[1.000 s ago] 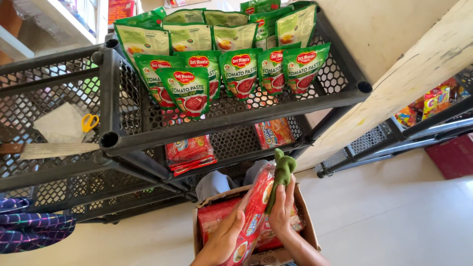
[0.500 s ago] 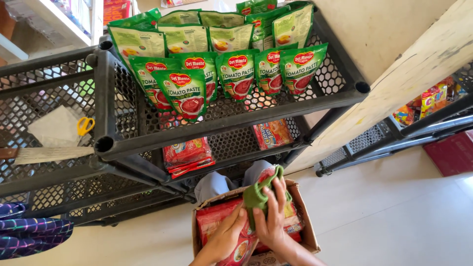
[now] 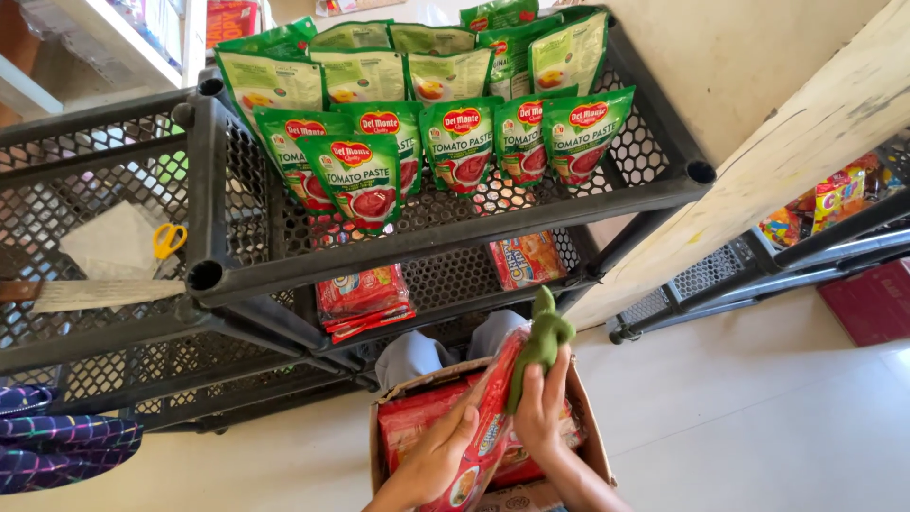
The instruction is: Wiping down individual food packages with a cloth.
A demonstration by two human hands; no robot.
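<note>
my left hand (image 3: 438, 457) grips a red packet (image 3: 493, 417) over the near cardboard box (image 3: 580, 417), while my right hand (image 3: 542, 414) presses a green cloth (image 3: 540, 343) (bunched up) against the packet's top.

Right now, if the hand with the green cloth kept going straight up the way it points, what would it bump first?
Probably the lower shelf's front edge. The right hand holds the green cloth just below it in the picture, though depth is hard to judge.

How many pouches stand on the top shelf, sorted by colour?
Dark green pouches with red picture, front row: 6
Pale green pouches, back row: 7
Total on the top shelf: 13
</note>
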